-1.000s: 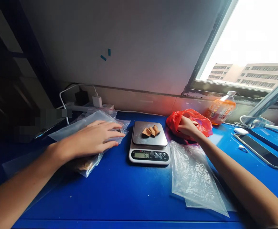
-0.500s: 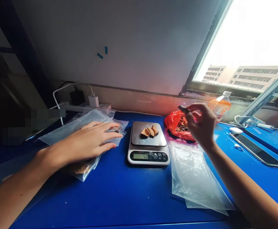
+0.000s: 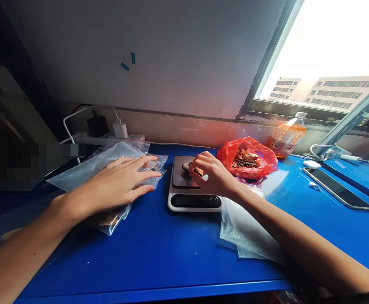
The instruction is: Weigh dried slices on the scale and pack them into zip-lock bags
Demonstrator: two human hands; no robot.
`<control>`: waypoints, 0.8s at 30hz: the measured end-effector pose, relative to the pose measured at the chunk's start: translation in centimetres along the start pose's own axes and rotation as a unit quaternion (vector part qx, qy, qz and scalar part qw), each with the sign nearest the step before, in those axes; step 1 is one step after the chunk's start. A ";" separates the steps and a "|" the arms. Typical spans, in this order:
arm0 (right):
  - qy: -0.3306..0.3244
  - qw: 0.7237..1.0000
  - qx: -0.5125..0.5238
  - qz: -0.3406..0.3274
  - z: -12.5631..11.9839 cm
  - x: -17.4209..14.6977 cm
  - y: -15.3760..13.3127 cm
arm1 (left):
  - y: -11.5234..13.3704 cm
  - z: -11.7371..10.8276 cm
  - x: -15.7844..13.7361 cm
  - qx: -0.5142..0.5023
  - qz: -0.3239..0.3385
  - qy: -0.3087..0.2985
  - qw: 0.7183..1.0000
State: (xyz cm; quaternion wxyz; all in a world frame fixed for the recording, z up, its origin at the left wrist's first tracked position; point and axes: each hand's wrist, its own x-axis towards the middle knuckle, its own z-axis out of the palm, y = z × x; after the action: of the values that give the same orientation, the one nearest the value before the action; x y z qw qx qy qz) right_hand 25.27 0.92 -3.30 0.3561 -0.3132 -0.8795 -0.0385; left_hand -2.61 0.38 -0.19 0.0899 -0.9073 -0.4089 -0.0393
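Note:
My right hand (image 3: 215,175) is over the steel plate of a small digital kitchen scale (image 3: 194,210), thumb and fingers pinched on a dark piece of dried peel (image 3: 186,166). Brown dried peel pieces (image 3: 199,171) on the plate show partly through the gap in my fingers. The scale's display looks dark, with no readable number. My left hand (image 3: 121,181) lies flat, fingers spread, on a pile of clear plastic bags (image 3: 91,162) left of the scale. One bag beneath it holds brown contents (image 3: 108,218). Behind the right hand sits an open red plastic bag (image 3: 268,162) of dried peel.
Clear bags (image 3: 244,230) lie right of the scale, partly under my forearm. A drink bottle (image 3: 287,135) stands behind the red bag. Farther right are a phone (image 3: 338,188), earbuds (image 3: 313,185) and a metal bar (image 3: 343,122). A charger (image 3: 120,128) stands at the wall.
My right hand has moved left and down from above the red bag to the scale plate, carrying the dark piece. The displayed 5.0 is no longer visible. My left hand stays on the bags.

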 end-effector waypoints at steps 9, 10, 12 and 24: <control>0.112 0.985 -0.086 0.098 -5.5 -1.4 2.4 | -0.1 0.2 -0.2 -0.020 -0.005 0.002 1.000; 0.124 0.974 -0.121 0.144 -6.3 -2.0 3.8 | -0.1 0.1 -0.2 -0.021 -0.005 0.000 1.000; 0.121 0.945 -0.174 0.249 -7.5 -3.6 6.8 | 0.0 0.0 -0.2 -0.021 -0.006 -0.001 1.000; -0.225 0.911 -0.138 0.317 -6.8 -6.4 12.6 | -0.1 0.1 0.2 -0.002 0.011 -0.007 1.000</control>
State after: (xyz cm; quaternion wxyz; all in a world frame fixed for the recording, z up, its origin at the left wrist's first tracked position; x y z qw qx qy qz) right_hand 40.18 5.67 -4.34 0.0954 -0.6216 -0.7770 0.0265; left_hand -2.52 0.60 -0.28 0.0854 -0.9120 -0.3998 -0.0325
